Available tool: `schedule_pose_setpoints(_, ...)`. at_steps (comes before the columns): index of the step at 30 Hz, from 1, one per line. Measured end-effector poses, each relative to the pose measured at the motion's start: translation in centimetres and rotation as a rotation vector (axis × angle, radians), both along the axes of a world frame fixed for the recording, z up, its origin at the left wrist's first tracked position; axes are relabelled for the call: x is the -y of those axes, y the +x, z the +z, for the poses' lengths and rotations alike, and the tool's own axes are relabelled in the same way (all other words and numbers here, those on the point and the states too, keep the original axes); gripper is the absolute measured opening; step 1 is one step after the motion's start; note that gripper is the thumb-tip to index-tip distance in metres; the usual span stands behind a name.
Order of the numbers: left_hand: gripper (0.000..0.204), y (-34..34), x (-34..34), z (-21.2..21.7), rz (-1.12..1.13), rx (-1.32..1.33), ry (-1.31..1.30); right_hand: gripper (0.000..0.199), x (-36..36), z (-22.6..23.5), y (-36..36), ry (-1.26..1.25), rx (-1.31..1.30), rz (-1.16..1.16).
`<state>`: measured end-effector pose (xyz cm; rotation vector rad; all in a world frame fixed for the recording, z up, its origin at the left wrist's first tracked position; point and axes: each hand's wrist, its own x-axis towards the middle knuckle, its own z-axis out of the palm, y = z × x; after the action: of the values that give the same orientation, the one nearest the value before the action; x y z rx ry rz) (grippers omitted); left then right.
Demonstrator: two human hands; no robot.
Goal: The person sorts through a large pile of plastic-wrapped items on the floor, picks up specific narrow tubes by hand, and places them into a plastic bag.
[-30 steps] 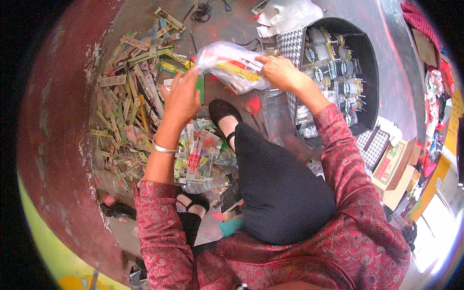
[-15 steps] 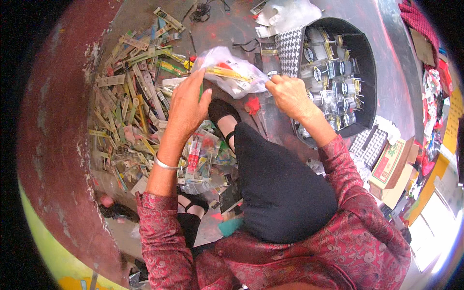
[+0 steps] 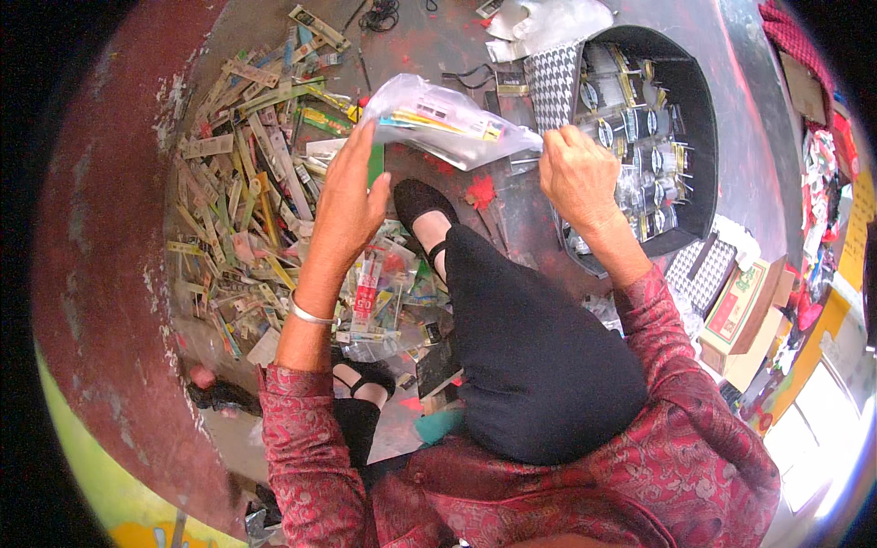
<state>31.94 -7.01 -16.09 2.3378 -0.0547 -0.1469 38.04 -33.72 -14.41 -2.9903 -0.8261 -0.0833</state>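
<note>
A clear plastic bag (image 3: 429, 100) is stretched between my two hands above the floor. Long flat packets (image 3: 448, 126) in yellow, blue and white show through it. My right hand (image 3: 580, 173) is closed in a pinch on the bag's twisted right corner. At the bag's left edge, my left hand (image 3: 347, 196) grips with its fingers, partly hidden behind the hand's back. A green strip (image 3: 376, 163) shows between its thumb and fingers; whether it belongs to the bag's contents I cannot tell.
A big heap of slim packets (image 3: 242, 196) covers the floor at left. On the right lies an open black case (image 3: 699, 137) with several rows of clear packs. A cardboard box (image 3: 744, 310) stands beyond it, near a white cloth (image 3: 548, 27). My shoe (image 3: 420, 203) is below the bag.
My right hand has moved right, pulling the bag tauter and flatter. The packets inside have shifted and lie more in line. My left hand has stayed nearly in place.
</note>
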Motion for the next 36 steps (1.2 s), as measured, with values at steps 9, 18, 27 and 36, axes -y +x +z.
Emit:
schedule_pose_setpoints(9, 0.052, 3.7, 2.9, 1.1, -0.003, 0.104, 0.073, 0.01, -1.4, 1.3, -1.1, -0.307, -0.389, -0.039)
schedule_pose_setpoints(18, 0.036, -12.8, -4.0, 11.8, -0.007, -0.419, -0.117, 0.026, -5.9, 4.8, 0.3, -0.258, -0.255, 0.028)
schedule_pose_setpoints(27, 0.034, -27.9, -6.0, 18.3, 0.265, -0.507, 0.111, 0.019, -20.2, 11.0, 0.7, 0.196, -0.333, 0.72)
schedule_pose_setpoints(36, 0.035, -31.3, -6.0, 18.1, 0.228, -0.569, 0.555, 0.03, -36.5, 5.1, -4.2, -0.481, -0.405, 1.133)
